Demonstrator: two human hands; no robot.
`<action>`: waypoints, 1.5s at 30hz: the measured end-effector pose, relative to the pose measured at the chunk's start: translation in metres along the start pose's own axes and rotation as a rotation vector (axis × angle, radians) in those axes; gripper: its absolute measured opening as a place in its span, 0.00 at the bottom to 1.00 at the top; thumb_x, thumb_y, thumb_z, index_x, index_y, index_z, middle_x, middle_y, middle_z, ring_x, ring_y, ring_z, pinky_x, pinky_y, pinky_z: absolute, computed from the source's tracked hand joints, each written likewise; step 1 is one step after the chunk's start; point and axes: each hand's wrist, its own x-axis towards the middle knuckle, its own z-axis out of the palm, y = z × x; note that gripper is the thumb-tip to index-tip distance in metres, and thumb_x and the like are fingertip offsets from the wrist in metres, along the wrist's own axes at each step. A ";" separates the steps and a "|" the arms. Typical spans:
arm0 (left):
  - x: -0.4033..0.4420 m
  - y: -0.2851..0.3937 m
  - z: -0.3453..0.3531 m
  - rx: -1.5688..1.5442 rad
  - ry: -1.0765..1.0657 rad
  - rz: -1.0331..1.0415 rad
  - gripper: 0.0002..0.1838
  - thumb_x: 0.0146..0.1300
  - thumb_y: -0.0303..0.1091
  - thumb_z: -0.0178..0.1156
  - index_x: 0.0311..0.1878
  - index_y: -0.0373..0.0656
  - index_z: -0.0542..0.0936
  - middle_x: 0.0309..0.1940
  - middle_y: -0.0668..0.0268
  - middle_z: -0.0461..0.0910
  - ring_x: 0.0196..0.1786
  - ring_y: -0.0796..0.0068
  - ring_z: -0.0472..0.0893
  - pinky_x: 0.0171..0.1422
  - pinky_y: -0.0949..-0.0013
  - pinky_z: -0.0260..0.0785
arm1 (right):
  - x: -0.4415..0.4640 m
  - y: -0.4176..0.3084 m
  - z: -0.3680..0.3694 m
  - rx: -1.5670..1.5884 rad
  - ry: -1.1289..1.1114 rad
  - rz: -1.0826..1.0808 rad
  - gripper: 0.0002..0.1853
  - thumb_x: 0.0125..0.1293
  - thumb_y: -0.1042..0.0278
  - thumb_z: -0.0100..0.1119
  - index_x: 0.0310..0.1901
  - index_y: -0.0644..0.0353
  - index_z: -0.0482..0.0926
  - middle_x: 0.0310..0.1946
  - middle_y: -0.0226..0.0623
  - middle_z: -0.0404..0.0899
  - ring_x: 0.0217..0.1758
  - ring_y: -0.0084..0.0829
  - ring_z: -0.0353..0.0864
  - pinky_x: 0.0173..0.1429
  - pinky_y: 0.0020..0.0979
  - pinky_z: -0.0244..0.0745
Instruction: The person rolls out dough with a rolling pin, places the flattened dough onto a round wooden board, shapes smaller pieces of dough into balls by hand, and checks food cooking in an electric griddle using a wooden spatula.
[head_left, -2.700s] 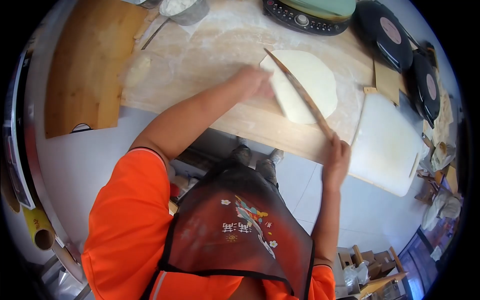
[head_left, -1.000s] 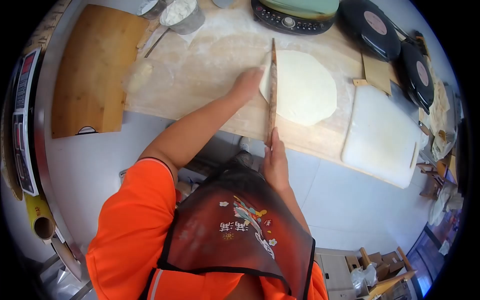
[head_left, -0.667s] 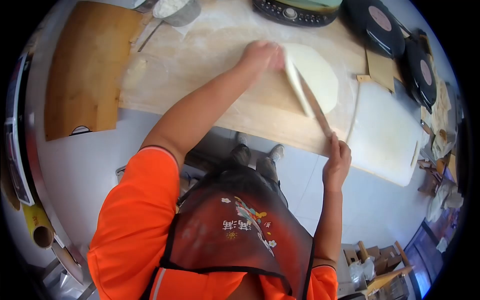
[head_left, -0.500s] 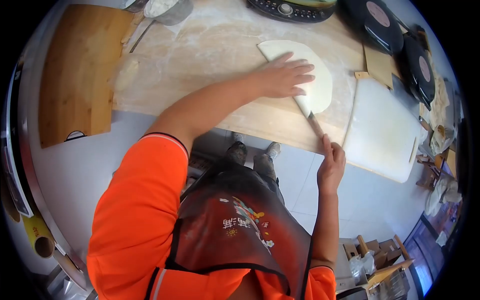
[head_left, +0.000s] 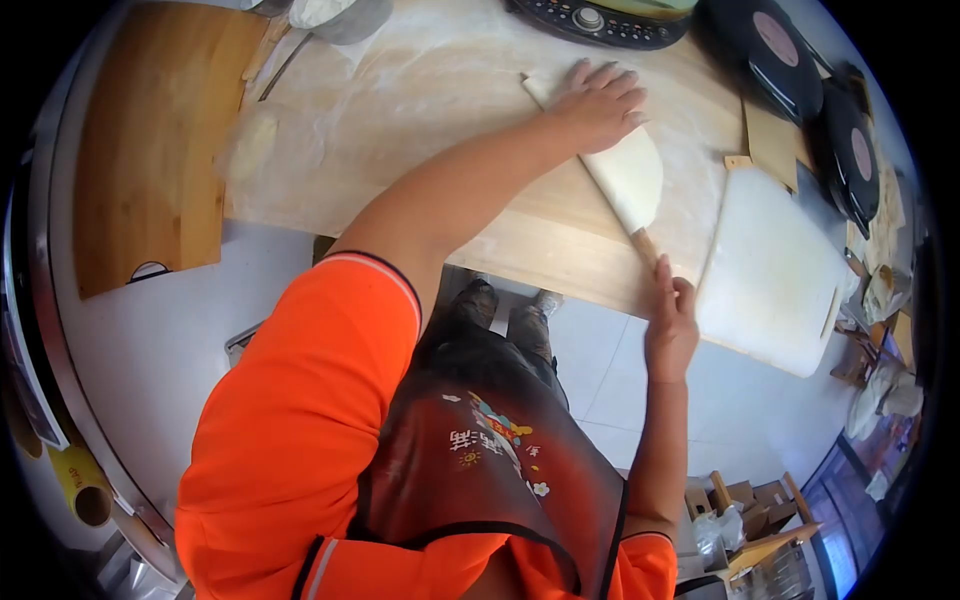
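Observation:
A pale sheet of dough (head_left: 628, 172) lies on the floured wooden board, with a straight, thick edge on its near-left side. My left hand (head_left: 600, 105) rests palm down across its upper part, fingers stretched out. From the lower end of the straight edge sticks the wooden end of a slim rolling pin (head_left: 645, 246); most of its length is hidden by the dough. My right hand (head_left: 670, 325) is closed around that end, at the board's front edge.
A white cutting board (head_left: 770, 270) lies to the right. Behind it are black round appliances (head_left: 765, 50) and a control panel (head_left: 600, 22). A wooden panel (head_left: 150, 150) stands left, near a metal bowl of flour (head_left: 345, 18) and a floury lump (head_left: 255, 140).
My left hand has slid away from me and slightly right over the dough. The dough's straight edge has shifted right, leaving a narrower sheet. My right hand has moved slightly right with the pin.

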 end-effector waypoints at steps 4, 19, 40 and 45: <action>-0.075 -0.024 -0.039 0.016 -0.075 0.223 0.32 0.76 0.49 0.53 0.78 0.46 0.67 0.81 0.57 0.62 0.85 0.54 0.55 0.86 0.39 0.39 | -0.021 -0.062 0.048 0.472 -0.093 -0.042 0.27 0.77 0.80 0.46 0.76 0.61 0.66 0.54 0.53 0.80 0.54 0.51 0.84 0.57 0.43 0.80; 0.014 0.120 0.024 -0.107 0.087 0.224 0.36 0.72 0.60 0.56 0.77 0.54 0.68 0.82 0.65 0.60 0.87 0.63 0.49 0.87 0.35 0.31 | -0.097 -0.028 0.022 0.313 -0.066 0.258 0.35 0.72 0.86 0.41 0.81 0.57 0.59 0.42 0.44 0.76 0.44 0.42 0.78 0.52 0.39 0.77; -0.082 -0.035 -0.061 -1.021 0.204 -0.683 0.23 0.77 0.42 0.57 0.68 0.38 0.75 0.64 0.53 0.81 0.68 0.59 0.80 0.72 0.50 0.72 | 0.012 0.000 0.002 -0.032 0.074 -0.252 0.31 0.65 0.84 0.52 0.70 0.52 0.78 0.51 0.38 0.80 0.53 0.43 0.79 0.60 0.42 0.75; -0.146 0.027 -0.057 -0.063 -0.186 0.193 0.35 0.71 0.43 0.62 0.78 0.44 0.66 0.82 0.55 0.58 0.85 0.55 0.55 0.86 0.42 0.42 | -0.011 0.001 -0.001 -0.004 -0.018 -0.301 0.31 0.66 0.82 0.52 0.71 0.50 0.78 0.52 0.38 0.81 0.53 0.43 0.79 0.61 0.42 0.76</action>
